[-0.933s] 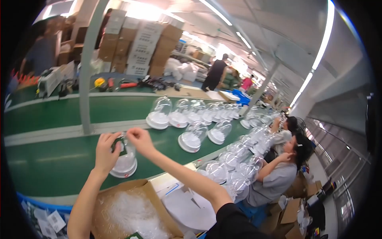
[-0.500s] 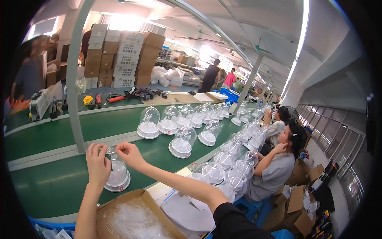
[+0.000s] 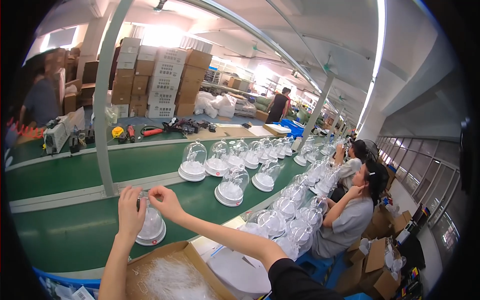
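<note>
A clear dome [image 3: 153, 226] on a round white base with a small red mark stands upright on the green conveyor belt before me, whitish material inside it. My left hand [image 3: 131, 214] curls its fingers about the dome's top from the left, closed on it. Close by on the right, my right hand [image 3: 166, 202] is closed in a pinch beside the knob; whatever lies between those fingertips is too small to make out. Below sits an open cardboard box [image 3: 199, 265] with a heap of thin clear strands [image 3: 172, 279].
Several more domes [image 3: 232, 190] stand along the belt [image 3: 60, 227]. Others crowd the side table at right, where two co-workers [image 3: 347, 220] sit. White sheets [image 3: 240, 270] lie beside the box. A grey post [image 3: 103, 115] rises beyond my hands; tools [image 3: 152, 131] lie farther back.
The view has shifted slightly, so belt and domes appear lower and farther right. Both hands stay at the same dome's top, the right one still pinched. A background person in pink is no longer visible.
</note>
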`<state>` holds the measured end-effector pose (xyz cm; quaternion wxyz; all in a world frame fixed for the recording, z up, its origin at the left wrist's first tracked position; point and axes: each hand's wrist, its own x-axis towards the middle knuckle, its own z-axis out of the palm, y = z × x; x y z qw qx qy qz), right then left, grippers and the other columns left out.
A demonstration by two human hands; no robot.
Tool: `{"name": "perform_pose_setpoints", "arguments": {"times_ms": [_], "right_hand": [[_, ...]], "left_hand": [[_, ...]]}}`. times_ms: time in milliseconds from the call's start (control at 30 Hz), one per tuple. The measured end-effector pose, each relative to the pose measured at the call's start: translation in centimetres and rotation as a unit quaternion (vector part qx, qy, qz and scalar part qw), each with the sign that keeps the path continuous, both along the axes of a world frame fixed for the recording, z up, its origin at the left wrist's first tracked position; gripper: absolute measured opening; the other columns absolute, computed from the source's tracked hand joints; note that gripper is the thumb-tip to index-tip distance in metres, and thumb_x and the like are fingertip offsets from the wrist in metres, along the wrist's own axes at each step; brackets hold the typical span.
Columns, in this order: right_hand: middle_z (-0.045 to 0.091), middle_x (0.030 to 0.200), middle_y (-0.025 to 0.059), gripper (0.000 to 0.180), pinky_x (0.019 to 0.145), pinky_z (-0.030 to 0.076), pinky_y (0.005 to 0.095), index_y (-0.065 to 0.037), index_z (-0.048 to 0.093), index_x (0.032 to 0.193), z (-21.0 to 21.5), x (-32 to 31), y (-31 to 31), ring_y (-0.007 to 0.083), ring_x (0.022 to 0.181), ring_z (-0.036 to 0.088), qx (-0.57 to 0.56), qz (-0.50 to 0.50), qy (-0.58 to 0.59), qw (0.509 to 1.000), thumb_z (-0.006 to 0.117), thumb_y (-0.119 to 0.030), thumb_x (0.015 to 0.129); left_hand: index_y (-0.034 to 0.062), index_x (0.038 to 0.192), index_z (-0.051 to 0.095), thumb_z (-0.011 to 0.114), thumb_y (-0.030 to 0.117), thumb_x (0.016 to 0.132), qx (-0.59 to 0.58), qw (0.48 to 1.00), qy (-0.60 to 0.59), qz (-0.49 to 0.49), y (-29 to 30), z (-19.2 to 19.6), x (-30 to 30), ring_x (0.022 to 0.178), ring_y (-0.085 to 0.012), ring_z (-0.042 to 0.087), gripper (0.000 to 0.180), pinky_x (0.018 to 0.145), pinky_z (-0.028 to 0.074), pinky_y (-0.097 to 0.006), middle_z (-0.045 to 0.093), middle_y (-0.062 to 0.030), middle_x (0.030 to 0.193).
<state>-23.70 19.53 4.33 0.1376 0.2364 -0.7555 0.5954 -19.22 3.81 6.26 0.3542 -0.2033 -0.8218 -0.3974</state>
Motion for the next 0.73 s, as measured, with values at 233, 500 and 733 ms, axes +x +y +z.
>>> {"name": "perform_pose_setpoints", "arguments": {"times_ms": [233, 500, 733], "right_hand": [[0.060, 0.087, 0.0056, 0.010, 0.075, 0.046, 0.0256, 0.001, 0.060, 0.089, 0.6, 1.6, -1.3, 0.0129, 0.082, 0.056, 0.018, -0.016, 0.043, 0.999, 0.063, -0.007, 0.083], [0.060, 0.091, 0.0073, 0.011, 0.076, 0.048, 0.0265, 0.001, 0.060, 0.091, 0.0, 0.3, -2.0, 0.0133, 0.083, 0.057, 0.027, -0.017, 0.032, 0.999, 0.062, -0.007, 0.084], [0.056, 0.102, 0.0082, 0.014, 0.082, 0.049, 0.0287, 0.000, 0.057, 0.101, -0.6, 0.5, -2.7, 0.0159, 0.090, 0.057, 0.014, 0.014, 0.066, 0.998, 0.059, -0.008, 0.089]], "left_hand": [[0.0012, 0.099, 0.063, 0.062, 0.005, 0.080, 0.038, 0.999, 0.008, -0.033, -0.9, 0.1, -0.4, 0.107, -0.0365, 0.054, 0.019, 0.091, 0.043, -0.043, 0.063, -0.0148, 0.099], [0.0012, 0.091, 0.061, 0.062, 0.001, 0.074, 0.025, 0.998, 0.012, -0.055, -1.2, 0.5, -0.6, 0.106, -0.0363, 0.053, 0.017, 0.091, 0.043, -0.044, 0.061, -0.0153, 0.096], [0.0014, 0.093, 0.059, 0.061, 0.004, 0.076, -0.060, 0.997, 0.044, 0.008, -1.4, 0.5, -0.7, 0.109, -0.0391, 0.052, 0.017, 0.091, 0.042, -0.046, 0.059, -0.0165, 0.098]]}}
